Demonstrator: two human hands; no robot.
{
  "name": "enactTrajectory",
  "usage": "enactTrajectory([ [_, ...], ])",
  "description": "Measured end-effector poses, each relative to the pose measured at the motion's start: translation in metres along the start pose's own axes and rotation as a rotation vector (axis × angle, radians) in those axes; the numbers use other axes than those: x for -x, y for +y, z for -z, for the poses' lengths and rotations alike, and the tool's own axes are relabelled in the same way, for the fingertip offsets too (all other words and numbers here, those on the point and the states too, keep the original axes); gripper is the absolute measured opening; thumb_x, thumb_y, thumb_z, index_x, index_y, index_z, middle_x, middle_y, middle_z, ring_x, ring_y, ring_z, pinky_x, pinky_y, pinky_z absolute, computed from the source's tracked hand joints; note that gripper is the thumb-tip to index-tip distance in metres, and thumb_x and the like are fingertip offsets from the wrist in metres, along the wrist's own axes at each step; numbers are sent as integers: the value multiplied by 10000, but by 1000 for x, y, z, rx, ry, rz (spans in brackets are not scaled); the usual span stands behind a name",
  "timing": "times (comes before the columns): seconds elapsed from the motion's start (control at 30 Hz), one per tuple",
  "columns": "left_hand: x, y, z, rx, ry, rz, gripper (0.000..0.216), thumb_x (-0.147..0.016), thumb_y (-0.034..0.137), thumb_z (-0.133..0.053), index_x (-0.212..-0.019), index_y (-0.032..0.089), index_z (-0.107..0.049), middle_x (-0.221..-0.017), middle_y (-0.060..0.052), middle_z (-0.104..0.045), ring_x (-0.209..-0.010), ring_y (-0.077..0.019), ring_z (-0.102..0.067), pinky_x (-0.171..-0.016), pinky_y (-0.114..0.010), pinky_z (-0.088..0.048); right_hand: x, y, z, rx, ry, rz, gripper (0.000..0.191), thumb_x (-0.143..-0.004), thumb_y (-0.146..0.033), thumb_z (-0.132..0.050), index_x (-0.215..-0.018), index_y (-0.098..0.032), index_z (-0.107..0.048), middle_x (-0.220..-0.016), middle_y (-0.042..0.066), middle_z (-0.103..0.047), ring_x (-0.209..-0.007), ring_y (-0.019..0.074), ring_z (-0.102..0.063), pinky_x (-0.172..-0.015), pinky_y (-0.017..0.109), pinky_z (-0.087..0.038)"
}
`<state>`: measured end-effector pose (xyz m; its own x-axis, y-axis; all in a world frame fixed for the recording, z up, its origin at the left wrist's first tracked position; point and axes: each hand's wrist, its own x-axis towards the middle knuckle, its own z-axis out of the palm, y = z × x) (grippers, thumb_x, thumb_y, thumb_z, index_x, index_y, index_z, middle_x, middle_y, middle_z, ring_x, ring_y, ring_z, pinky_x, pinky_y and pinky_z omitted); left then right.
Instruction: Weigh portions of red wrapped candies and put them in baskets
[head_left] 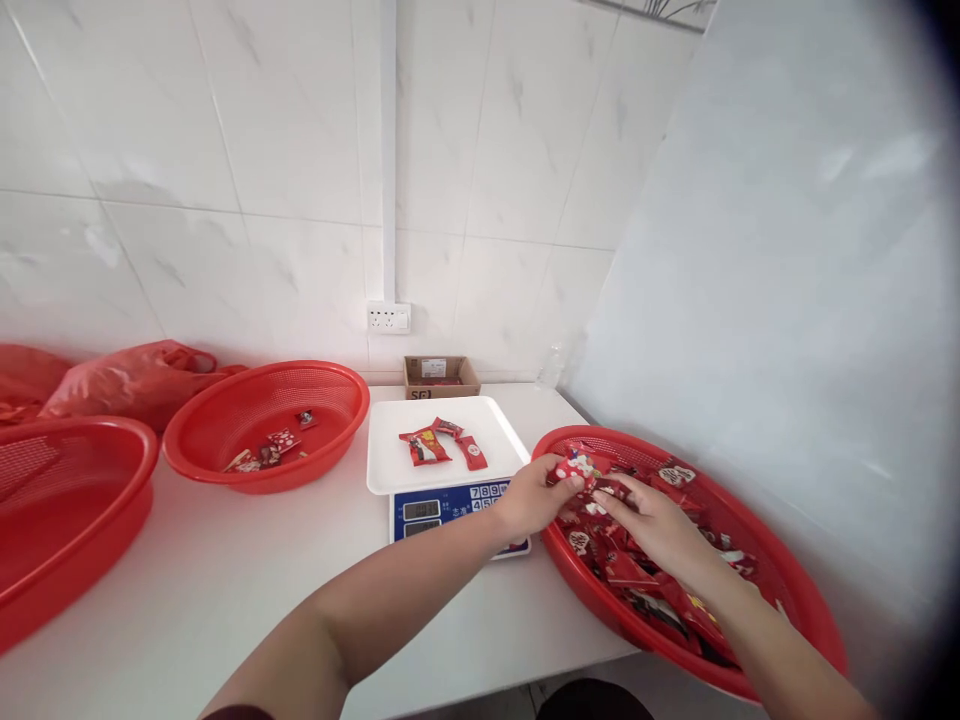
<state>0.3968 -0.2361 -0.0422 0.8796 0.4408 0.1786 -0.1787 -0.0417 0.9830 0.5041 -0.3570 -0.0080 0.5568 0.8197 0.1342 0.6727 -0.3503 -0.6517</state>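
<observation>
Above the near-left part of a big red basket [806, 610] filled with small red packets, my two hands are close together. My left hand [536, 495] is closed on a red candy packet [576, 468] with white spots. Beside it, my right hand [645, 515] has its fingers pinched at a dark red wrapped candy [611, 488], partly hidden by the fingers. On the white pan [390, 455] of a blue digital scale [450, 512] lie several red packets, the largest a red and yellow packet [425, 447]. My left forearm crosses in front of the scale.
To the left stands a red basket [341, 450] with a few packets, and another red basket [142, 520] at the far left. Red plastic bags [135, 385] lie behind them. A small cardboard box [466, 385] sits by the wall, and a pale panel [750, 300] rises at the right.
</observation>
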Motion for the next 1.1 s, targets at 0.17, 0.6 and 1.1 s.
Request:
enactTrajectory([
  [0.17, 4, 15, 44, -134, 123, 18, 211, -830, 357, -546, -895, 156, -548, -733, 9, -584, -651, -106, -569, -603, -227, -499, -6, 6, -7, -39, 26, -50, 370, -738, -498, -479, -996, -249, -568, -1007, 56, -684, -983, 276, -609, -828, 371, -485],
  [0.6, 39, 61, 193, -755, 294, 142, 351, -807, 401, -541, -1084, 185, -567, -870, -36, -651, -707, -144, -606, -573, -206, -459, -87, -76, -97, -189, -241, 115, 401, -868, -425, -357, -1169, -198, -493, -1043, 72, -672, -912, 187, -648, -778, 319, -513],
  [1.1, 48, 13, 198, -1294, 98, 55, 444, -916, 385, -351, -1321, 206, -383, -1356, -108, -416, -1299, -279, -273, -1050, -467, -206, -88, -69, -121, 286, -305, 363, 503, -774, -230, -524, -1275, -187, -489, -1319, 107, -478, -1183, 246, -468, -987, 346, -353],
])
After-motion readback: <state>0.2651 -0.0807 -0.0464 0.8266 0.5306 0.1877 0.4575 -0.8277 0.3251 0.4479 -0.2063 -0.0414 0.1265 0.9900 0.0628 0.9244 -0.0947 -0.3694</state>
